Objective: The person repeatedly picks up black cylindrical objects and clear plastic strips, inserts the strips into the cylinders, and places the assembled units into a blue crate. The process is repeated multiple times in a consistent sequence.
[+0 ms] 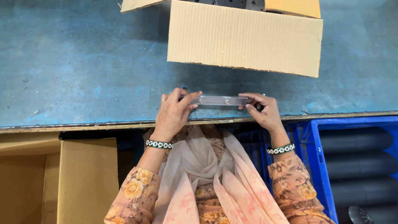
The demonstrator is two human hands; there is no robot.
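Currently a narrow clear plastic strip [219,100] is held level above the blue table's [83,62] near edge, the left hand [172,114] pinching one end, the right hand [261,111] the other. Behind it an open cardboard box [244,39] holds dark round parts. A blue crate [317,157] at right holds black tubes; a cardboard carton [87,178] stands at left, its contents unseen.

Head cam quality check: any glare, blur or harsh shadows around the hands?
Head view: sharp overall, no motion blur on the left hand or right hand. The clear strip they hold shows a mild sheen, with a soft shadow beneath it on the blue table. Lighting is even and diffuse. The cardboard box casts a faint shadow. The blue crate interior is dim.
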